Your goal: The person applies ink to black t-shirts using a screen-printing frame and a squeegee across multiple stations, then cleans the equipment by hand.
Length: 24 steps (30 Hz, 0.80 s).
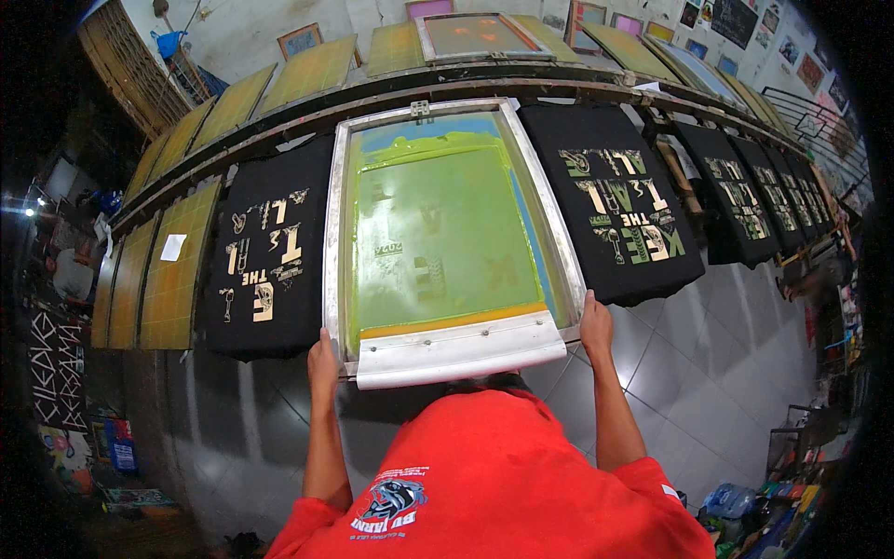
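A metal-framed printing screen (337,233) coated with bright green ink lies flat in front of me on a long row of pallets. My left hand (322,359) grips its near left corner, and my right hand (595,321) grips its near right corner. A pale squeegee (461,349) rests across the near end of the screen, between my hands. Whatever lies under the screen is hidden.
Black shirts with cream and green prints lie on the pallets at left (265,256) and right (624,210), and more run off to the far right. Bare yellow pallets (177,270) extend left. Another screen (475,37) lies behind the rail. Grey floor tiles (708,373) are below.
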Tool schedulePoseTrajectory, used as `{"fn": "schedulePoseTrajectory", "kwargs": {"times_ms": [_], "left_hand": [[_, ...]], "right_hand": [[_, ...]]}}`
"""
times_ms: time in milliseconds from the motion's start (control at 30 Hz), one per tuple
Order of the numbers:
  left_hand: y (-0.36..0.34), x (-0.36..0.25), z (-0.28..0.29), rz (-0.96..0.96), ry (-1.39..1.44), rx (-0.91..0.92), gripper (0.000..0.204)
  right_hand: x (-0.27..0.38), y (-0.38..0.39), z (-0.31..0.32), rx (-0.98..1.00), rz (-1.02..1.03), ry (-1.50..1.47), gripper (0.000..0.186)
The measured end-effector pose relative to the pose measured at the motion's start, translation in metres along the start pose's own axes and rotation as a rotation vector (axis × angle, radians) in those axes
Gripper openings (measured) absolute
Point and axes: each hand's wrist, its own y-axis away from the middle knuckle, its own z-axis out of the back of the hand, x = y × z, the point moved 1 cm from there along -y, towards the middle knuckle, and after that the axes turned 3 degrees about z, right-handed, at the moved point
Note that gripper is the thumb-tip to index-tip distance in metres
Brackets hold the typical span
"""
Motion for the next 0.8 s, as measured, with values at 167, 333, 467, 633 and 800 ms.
{"fn": "schedulePoseTrajectory", "kwargs": {"times_ms": [167, 333, 467, 633, 800], "left_hand": [[-0.011, 0.02, -0.008, -0.021, 0.071, 0.0, 0.07], [-0.015, 0.018, -0.011, -0.056, 0.056, 0.008, 0.069], [-0.026, 0.019, -0.01, 0.017, 0.026, 0.059, 0.07], [-0.028, 0.024, -0.017, 0.053, -0.01, 0.014, 0.071], [-0.023, 0.013, -0.018, 0.051, -0.034, 0.027, 0.072]], "right_hand": [[0.004, -0.001, -0.001, -0.01, -0.03, 0.027, 0.065], [-0.009, -0.005, -0.007, 0.016, -0.049, 0.006, 0.067], [-0.011, -0.005, -0.013, -0.019, -0.045, -0.018, 0.069], [-0.012, -0.009, -0.015, 0.003, -0.071, -0.009, 0.07], [-0.024, -0.015, -0.019, 0.009, -0.098, -0.035, 0.073]]}}
